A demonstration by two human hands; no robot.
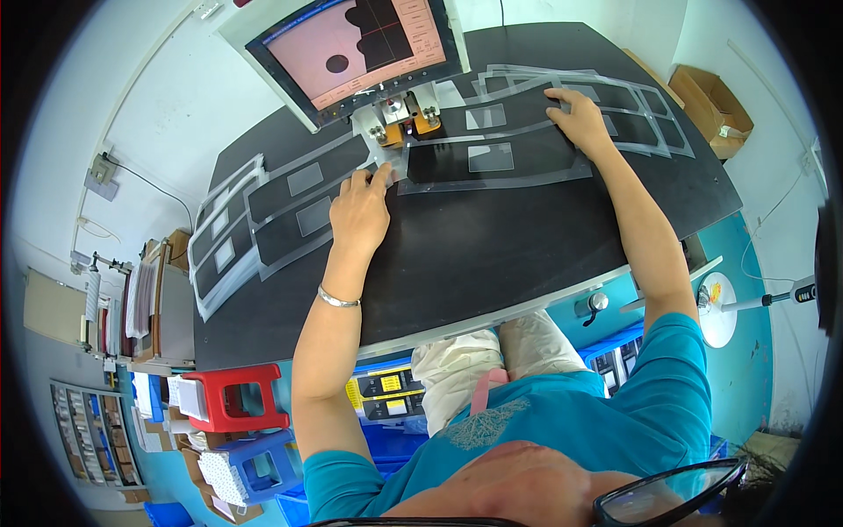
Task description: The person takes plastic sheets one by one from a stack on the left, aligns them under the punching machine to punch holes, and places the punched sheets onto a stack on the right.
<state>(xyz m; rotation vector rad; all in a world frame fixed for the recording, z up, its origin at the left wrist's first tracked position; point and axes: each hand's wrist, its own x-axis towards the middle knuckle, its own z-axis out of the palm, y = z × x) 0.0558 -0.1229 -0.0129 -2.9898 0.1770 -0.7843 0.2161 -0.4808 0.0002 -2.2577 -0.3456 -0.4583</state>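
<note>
Clear plastic sheets (492, 184) with frosted strips and small pale rectangular windows lie across the black tabletop, under the head of a bench machine (406, 119). My left hand (360, 209) rests on the sheet just in front of that head, thumb and fingertips touching it from above, slightly apart. Farther right, my right hand (580, 121) lies on the same run of sheet with thumb and forefinger spread. Neither hand visibly grips an edge. Above the machine a tilted monitor (356, 48) displays a magnified dark outline with scalloped edges and a dark oval.
More layered sheets (226, 237) are stacked at the left, and another pile (654, 114) at the right. A cardboard box (716, 110) stands beyond the right table edge. Below left are a red stool (235, 397) and a blue stool (263, 465). The table's front edge (474, 334) crosses before my lap.
</note>
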